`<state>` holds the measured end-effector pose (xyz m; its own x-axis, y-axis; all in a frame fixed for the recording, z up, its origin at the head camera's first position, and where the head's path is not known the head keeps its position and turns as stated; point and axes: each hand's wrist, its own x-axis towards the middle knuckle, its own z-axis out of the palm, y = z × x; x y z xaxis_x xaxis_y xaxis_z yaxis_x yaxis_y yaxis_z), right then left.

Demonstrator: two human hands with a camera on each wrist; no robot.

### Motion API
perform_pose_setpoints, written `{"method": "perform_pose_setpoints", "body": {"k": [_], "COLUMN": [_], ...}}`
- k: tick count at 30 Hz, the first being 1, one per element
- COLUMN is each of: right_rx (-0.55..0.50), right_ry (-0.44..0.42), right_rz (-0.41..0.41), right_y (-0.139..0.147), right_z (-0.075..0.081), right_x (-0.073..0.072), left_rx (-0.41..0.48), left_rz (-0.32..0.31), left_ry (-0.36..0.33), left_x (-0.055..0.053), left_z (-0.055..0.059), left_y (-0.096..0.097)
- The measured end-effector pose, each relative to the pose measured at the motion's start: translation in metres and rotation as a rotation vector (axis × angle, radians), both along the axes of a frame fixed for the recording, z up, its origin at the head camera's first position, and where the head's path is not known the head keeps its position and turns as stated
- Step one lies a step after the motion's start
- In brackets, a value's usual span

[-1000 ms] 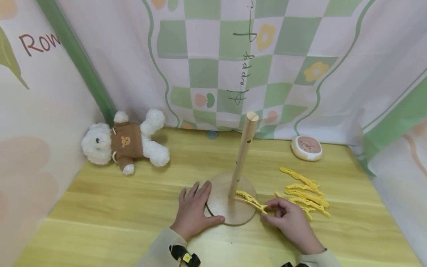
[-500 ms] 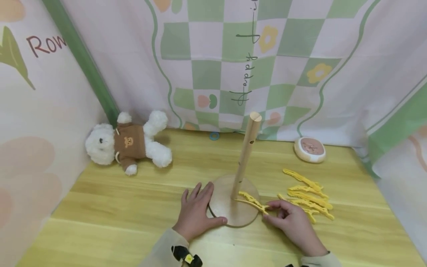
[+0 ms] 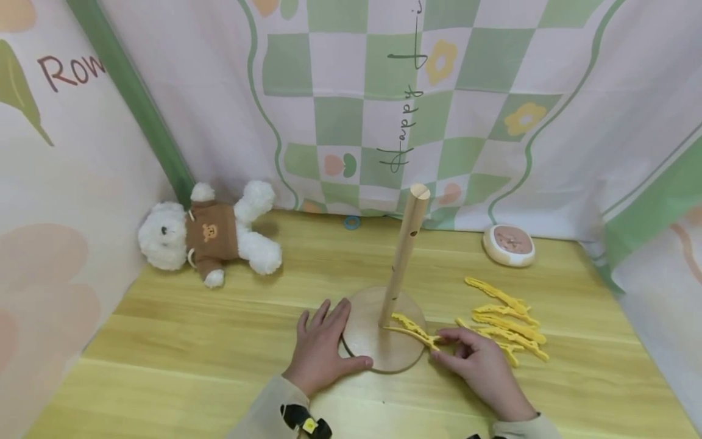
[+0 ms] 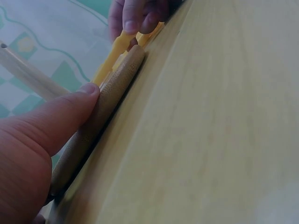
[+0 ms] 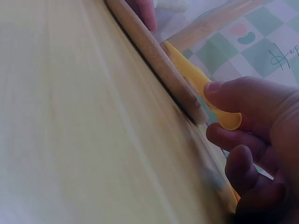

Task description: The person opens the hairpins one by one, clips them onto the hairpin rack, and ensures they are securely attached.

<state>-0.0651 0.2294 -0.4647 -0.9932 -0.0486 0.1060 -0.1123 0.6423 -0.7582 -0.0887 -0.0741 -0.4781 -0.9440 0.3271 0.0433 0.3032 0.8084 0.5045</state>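
A wooden post (image 3: 403, 256) rises, slightly tilted in the head view, from a round wooden base (image 3: 397, 356). My left hand (image 3: 323, 353) rests on the base's left side, fingers spread, the thumb (image 4: 70, 109) lying along the near rim. With thumb and forefinger, my right hand (image 3: 479, 366) pinches the handle end of a yellow hair clip (image 3: 414, 332). The clip's two arms are spread apart, their tips at the foot of the post. In the right wrist view the hair clip (image 5: 194, 77) reaches over the base's rim (image 5: 159, 60).
Several more yellow hair clips (image 3: 510, 317) lie in a loose pile beside my right hand. Farther back are a white-and-pink round-cornered device (image 3: 509, 246) and a small blue ring (image 3: 352, 222). A white plush toy in a brown top (image 3: 211, 231) lies at the back left. Printed curtains (image 3: 340, 122) stand behind.
The head view has shifted a little. Both hands, the base and the held hair clip stay almost as they were, the clip's arms still spread beside the post.
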Motion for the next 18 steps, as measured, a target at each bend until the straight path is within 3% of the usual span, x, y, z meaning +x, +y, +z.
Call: {"method": "perform_pose_setpoints", "body": {"k": [18], "right_rx": [0.016], "right_ry": [-0.040], "right_rz": [-0.015], "right_y": [-0.0075], "right_z": [0.0027], "right_x": [-0.0037], "left_rx": [-0.012], "left_rz": [-0.002], "left_ry": [0.000], "left_x": [-0.0010], "left_z": [-0.0017], "left_y": [-0.0006]}}
